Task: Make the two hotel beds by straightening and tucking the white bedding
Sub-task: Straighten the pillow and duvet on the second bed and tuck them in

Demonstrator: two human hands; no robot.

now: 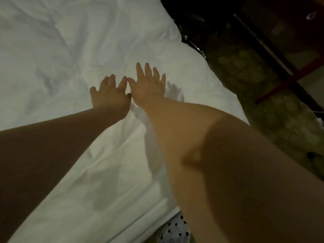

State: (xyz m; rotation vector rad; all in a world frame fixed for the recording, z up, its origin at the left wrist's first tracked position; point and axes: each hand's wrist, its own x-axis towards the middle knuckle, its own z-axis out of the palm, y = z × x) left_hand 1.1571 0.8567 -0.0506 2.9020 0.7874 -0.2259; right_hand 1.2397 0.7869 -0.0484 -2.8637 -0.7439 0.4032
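White bedding (70, 50) covers the bed and fills most of the view, with creases at the upper left and folds near the bed's front edge. My left hand (109, 94) lies flat on the bedding with its fingers spread. My right hand (149, 85) lies flat beside it, fingers straight, its thumb touching the left hand's index finger. Both arms reach forward from the bottom of the view. Neither hand holds anything.
The bed's right edge (219, 81) runs diagonally down to a dim patterned carpet (263, 95). Dark furniture with a red bar (287, 81) stands at the upper right. Black-dotted white fabric (173, 230) shows at the bottom, below the bed's front edge.
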